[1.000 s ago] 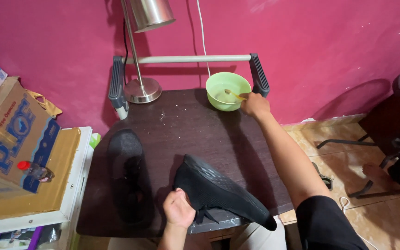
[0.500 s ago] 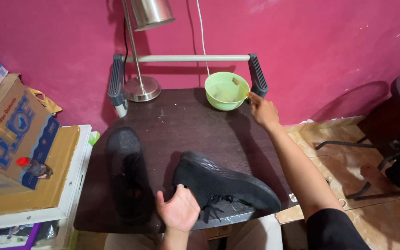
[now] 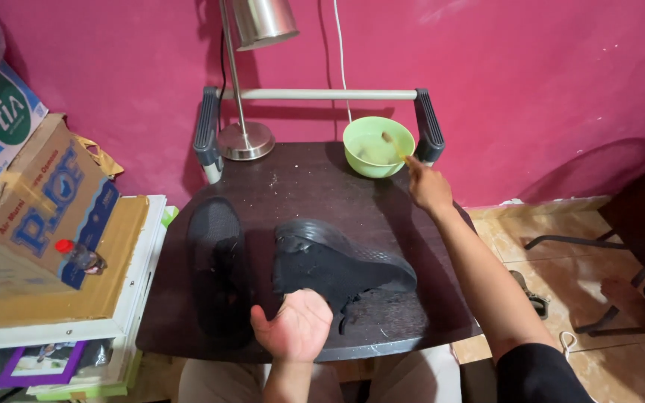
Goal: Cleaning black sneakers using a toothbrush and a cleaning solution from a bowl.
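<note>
A dark brown table (image 3: 315,186) stands against a magenta wall, beside stacked cardboard boxes (image 3: 39,216). The tipped black shoe (image 3: 337,265) lies on its side at the table's front centre, sole toward the wall, so its upper faces the person. The left hand (image 3: 296,325) rests open, palm up, against the shoe's near edge, steadying rather than gripping it. A second black shoe (image 3: 218,265) lies flat just to the left. The right hand (image 3: 427,186) reaches toward the green bowl (image 3: 378,145) at the back, pinching a small stick (image 3: 393,145) that dips into it. Compared with the earlier frame, the right hand sits slightly lower; the left hand has turned further under the shoe.
</note>
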